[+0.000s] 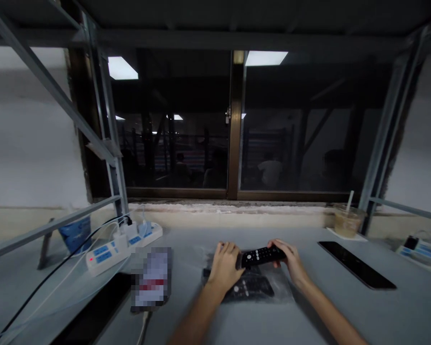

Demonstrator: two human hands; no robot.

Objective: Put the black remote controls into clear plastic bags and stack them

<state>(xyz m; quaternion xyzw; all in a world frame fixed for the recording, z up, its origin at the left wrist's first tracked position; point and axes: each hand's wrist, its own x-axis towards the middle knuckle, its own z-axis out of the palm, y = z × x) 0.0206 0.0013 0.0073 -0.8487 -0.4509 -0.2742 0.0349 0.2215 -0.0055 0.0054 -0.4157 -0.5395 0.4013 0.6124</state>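
Note:
A black remote control (260, 257) with rows of small buttons is held slightly tilted above the desk. At its right end, the fingers and thumb of my right hand (289, 261) are closed on it. My left hand (224, 266) is curled over its left end and hides that part; the fingertips do not show fully. Below, a second dark remote control (251, 288) lies flat, seemingly inside a clear plastic bag (284, 290). My left wrist crosses the left part of this bag.
On the left are a white power strip (107, 256) with plugs and cables, a phone (153, 278) on a cable, and a dark flat device (96, 306). Another dark device (357, 265) and a drink cup (347, 222) with a straw are right. Metal frame posts (109, 143) flank the window.

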